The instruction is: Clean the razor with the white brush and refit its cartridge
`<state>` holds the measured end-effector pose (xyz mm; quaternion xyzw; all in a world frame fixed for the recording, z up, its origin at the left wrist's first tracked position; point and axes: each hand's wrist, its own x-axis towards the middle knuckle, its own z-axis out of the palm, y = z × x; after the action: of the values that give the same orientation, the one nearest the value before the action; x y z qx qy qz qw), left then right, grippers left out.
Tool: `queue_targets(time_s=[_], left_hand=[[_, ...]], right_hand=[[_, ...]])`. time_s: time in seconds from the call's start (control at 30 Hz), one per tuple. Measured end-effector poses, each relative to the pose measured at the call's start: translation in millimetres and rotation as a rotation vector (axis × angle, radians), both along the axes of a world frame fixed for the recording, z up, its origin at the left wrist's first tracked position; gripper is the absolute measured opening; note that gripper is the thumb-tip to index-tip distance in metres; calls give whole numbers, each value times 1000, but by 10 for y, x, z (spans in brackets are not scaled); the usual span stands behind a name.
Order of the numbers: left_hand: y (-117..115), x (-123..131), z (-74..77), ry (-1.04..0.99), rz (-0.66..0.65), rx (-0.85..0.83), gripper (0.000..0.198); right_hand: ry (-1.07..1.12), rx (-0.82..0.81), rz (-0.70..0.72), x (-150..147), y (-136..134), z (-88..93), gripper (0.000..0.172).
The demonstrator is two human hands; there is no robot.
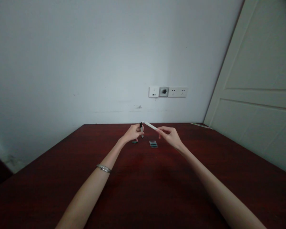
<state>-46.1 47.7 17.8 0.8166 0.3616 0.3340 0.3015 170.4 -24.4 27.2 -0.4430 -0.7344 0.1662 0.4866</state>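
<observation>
My left hand [134, 131] is closed around a small, narrow black-and-silver object [141, 131], which hangs upright at the fingertips; its exact kind is too small to make out. Between thumb and fingers my right hand [168, 135] pinches one end of a flat white strip [150, 125]. The strip slants up to the left, its far end close to the top of the black-and-silver object; whether they touch I cannot tell. Below, a small clear case [153, 144] with something greenish in it lies on the table. A small dark item [134, 142] lies under my left hand.
The dark red wooden table [143, 190] reaches back to a pale wall [97, 63]. Sockets and switch plates [178, 92] are set in the wall. To the right stands a white panelled door [259, 95], with a thin pale strip [201, 126] lying near it at the table's back corner.
</observation>
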Motion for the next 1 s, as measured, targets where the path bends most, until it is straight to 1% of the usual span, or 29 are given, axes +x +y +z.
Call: queue_targets(time_s=[0.03,0.1,0.17,0.23,0.37,0.43,0.6,0.67,0.77,0.87,1.0], left_hand=[[-14,10,3,-8,-59,-110,16],[-45,19,22,-7,-160,-269,21],[-71,12,53,-13,-222,-357,25],[-85,-6,83,-27,-269,-401,27],[-74,-49,103,-53,-327,-443,29],[-64,-59,97,-48,-336,-455,30],[-77,-55,108,-5,-366,-469,30],[-88,-58,126,8,-388,-469,29],[-85,-70,140,20,-392,-468,28],[-70,-74,131,32,-383,-470,27],[-68,-60,120,38,-380,-447,27]], right_hand=[[-9,-2,0,-59,7,-8,41],[-54,-1,3,-136,34,-16,41],[-112,13,-2,-137,78,-18,39],[-156,32,-29,-65,133,-17,38],[-150,73,-151,143,213,-28,39],[-119,85,-177,172,206,-40,41],[-134,86,-88,5,127,-83,39],[-131,78,-100,-28,130,-102,38],[-98,72,-110,6,158,-119,39],[-75,79,-89,18,152,-111,41],[-102,78,-56,-51,117,-95,41]])
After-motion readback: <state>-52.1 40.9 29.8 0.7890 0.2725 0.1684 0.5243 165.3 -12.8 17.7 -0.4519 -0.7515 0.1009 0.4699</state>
